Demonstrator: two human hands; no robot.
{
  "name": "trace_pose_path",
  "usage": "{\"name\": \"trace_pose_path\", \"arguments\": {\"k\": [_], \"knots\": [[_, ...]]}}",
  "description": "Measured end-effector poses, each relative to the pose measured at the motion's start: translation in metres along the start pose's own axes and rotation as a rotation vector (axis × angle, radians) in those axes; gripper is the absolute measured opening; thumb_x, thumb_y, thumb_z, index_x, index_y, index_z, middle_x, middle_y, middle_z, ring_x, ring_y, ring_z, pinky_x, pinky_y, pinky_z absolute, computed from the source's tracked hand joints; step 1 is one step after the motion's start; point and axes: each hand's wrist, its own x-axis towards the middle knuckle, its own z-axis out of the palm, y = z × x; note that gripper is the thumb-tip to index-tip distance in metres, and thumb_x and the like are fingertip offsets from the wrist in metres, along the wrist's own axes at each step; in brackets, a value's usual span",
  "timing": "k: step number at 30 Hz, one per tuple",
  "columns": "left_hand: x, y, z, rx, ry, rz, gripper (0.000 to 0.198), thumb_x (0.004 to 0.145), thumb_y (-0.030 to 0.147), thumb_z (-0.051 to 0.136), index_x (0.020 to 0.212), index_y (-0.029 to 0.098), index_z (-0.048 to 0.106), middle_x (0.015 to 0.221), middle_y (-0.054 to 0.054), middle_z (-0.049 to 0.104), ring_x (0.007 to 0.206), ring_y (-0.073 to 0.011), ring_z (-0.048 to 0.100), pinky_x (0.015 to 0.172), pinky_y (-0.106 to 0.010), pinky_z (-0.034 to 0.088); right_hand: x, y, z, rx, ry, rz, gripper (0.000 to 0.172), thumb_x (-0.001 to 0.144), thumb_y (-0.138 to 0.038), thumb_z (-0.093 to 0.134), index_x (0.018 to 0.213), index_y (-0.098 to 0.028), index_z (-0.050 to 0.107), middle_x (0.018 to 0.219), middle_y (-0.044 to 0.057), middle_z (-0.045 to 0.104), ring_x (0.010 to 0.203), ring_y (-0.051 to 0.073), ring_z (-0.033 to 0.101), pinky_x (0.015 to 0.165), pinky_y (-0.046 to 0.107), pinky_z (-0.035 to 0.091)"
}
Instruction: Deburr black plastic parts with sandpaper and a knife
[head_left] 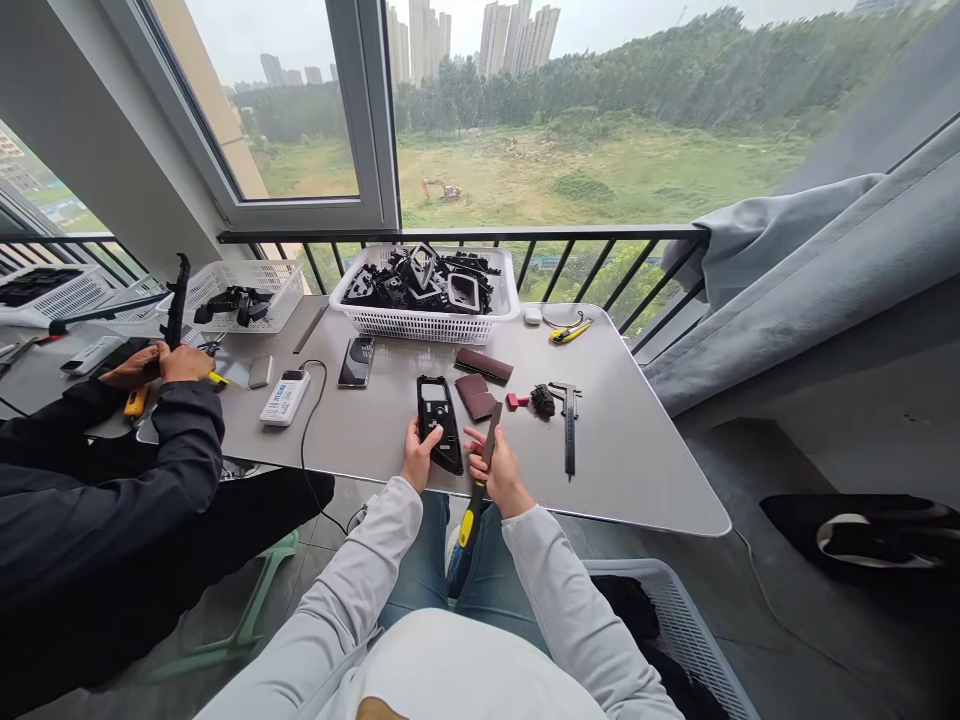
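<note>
My left hand (418,456) grips a black moulded plastic part (439,425) by its lower edge, holding it upright above the table. My right hand (496,472) is shut around a yellow-and-black-handled flat file (489,436), with its dark blade pointing up close to the part. The two are apart by a small gap. Just beyond my hands lie two dark red sanding pads (475,397), a small red block (516,401), a black plastic piece (543,400) and a steel vernier caliper (568,425) on the grey table (630,470).
A white basket (424,322) heaped with black plastic parts stands at the far edge, before a balcony railing (555,235). A phone (356,362), white power strip (285,397) and yellow cutter (570,331) lie on the table. At left, a co-worker's hands (159,364) hold a long black part.
</note>
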Motion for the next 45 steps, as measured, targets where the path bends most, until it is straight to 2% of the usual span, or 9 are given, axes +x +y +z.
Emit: {"name": "trace_pose_path", "arguments": {"k": [6, 11, 15, 20, 24, 28, 36, 40, 45], "knots": [[-0.001, -0.002, 0.007, 0.095, 0.070, 0.054, 0.053, 0.068, 0.039, 0.075, 0.112, 0.019, 0.054, 0.110, -0.009, 0.064, 0.099, -0.0201, 0.062, 0.091, -0.034, 0.045, -0.017, -0.008, -0.013, -0.260, 0.042, -0.009, 0.050, 0.070, -0.065, 0.056, 0.087, -0.018, 0.065, 0.059, -0.002, 0.052, 0.038, 0.007, 0.026, 0.037, 0.022, 0.018], [-0.001, -0.004, 0.007, 0.157, 0.090, 0.074, 0.055, 0.069, 0.038, 0.074, 0.116, 0.018, 0.053, 0.112, -0.010, 0.065, 0.101, -0.0209, 0.063, 0.094, -0.036, 0.045, -0.035, -0.003, -0.008, -0.544, 0.116, -0.110, 0.030, 0.071, -0.046, 0.063, 0.086, -0.020, 0.068, 0.059, -0.001, 0.059, 0.058, 0.016, 0.051, 0.054, 0.026, 0.038], [-0.001, -0.005, 0.006, 0.194, 0.101, 0.077, 0.056, 0.070, 0.037, 0.074, 0.118, 0.018, 0.052, 0.112, -0.010, 0.065, 0.102, -0.0213, 0.063, 0.095, -0.037, 0.045, -0.046, -0.006, -0.002, -0.921, 0.190, -0.148, 0.029, 0.083, -0.036, 0.051, 0.101, -0.021, 0.069, 0.089, 0.007, 0.071, 0.085, 0.024, 0.062, 0.073, 0.034, 0.043], [0.000, -0.006, 0.007, 0.187, 0.119, 0.088, 0.054, 0.070, 0.038, 0.074, 0.116, 0.019, 0.053, 0.113, -0.010, 0.065, 0.102, -0.0210, 0.063, 0.095, -0.037, 0.044, -0.052, -0.013, 0.000, -1.241, 0.231, -0.139, 0.036, 0.092, -0.032, 0.041, 0.117, -0.020, 0.064, 0.113, 0.011, 0.070, 0.100, 0.027, 0.064, 0.081, 0.036, 0.045], [0.001, -0.007, 0.007, 0.203, 0.121, 0.087, 0.056, 0.069, 0.039, 0.075, 0.116, 0.018, 0.053, 0.111, -0.011, 0.065, 0.099, -0.0213, 0.063, 0.093, -0.037, 0.045, -0.053, -0.011, 0.001, -1.270, 0.159, -0.177, 0.035, 0.092, -0.032, 0.044, 0.117, -0.020, 0.064, 0.114, 0.010, 0.070, 0.103, 0.027, 0.065, 0.083, 0.034, 0.047], [0.001, -0.008, 0.006, 0.196, 0.129, 0.099, 0.055, 0.070, 0.040, 0.074, 0.116, 0.019, 0.053, 0.112, -0.010, 0.065, 0.102, -0.0212, 0.063, 0.096, -0.037, 0.044, -0.053, -0.009, 0.002, -1.271, 0.238, -0.184, 0.036, 0.092, -0.031, 0.043, 0.119, -0.020, 0.064, 0.115, 0.011, 0.070, 0.102, 0.027, 0.065, 0.084, 0.036, 0.048], [0.004, -0.010, 0.005, 0.186, 0.126, 0.106, 0.056, 0.071, 0.041, 0.072, 0.117, 0.018, 0.051, 0.116, -0.011, 0.063, 0.103, -0.0216, 0.062, 0.095, -0.037, 0.045, -0.049, -0.012, -0.002, -1.289, 0.228, -0.176, 0.038, 0.092, -0.030, 0.043, 0.120, -0.018, 0.065, 0.117, 0.013, 0.069, 0.106, 0.029, 0.064, 0.088, 0.039, 0.048], [0.004, -0.009, 0.005, 0.185, 0.114, 0.088, 0.056, 0.071, 0.042, 0.071, 0.116, 0.018, 0.050, 0.115, -0.012, 0.063, 0.102, -0.0219, 0.062, 0.094, -0.037, 0.045, -0.048, -0.012, -0.003, -1.267, 0.123, -0.241, 0.036, 0.092, -0.030, 0.044, 0.118, -0.020, 0.066, 0.117, 0.009, 0.070, 0.108, 0.025, 0.064, 0.091, 0.035, 0.047], [0.001, -0.003, 0.009, 0.217, 0.152, 0.073, 0.059, 0.068, 0.040, 0.075, 0.116, 0.019, 0.048, 0.115, -0.012, 0.062, 0.104, -0.0214, 0.062, 0.095, -0.036, 0.045, -0.048, -0.023, -0.003, -1.431, 0.244, -0.113, 0.040, 0.097, -0.031, 0.036, 0.127, -0.018, 0.059, 0.120, 0.010, 0.066, 0.110, 0.024, 0.062, 0.088, 0.030, 0.045]]}}
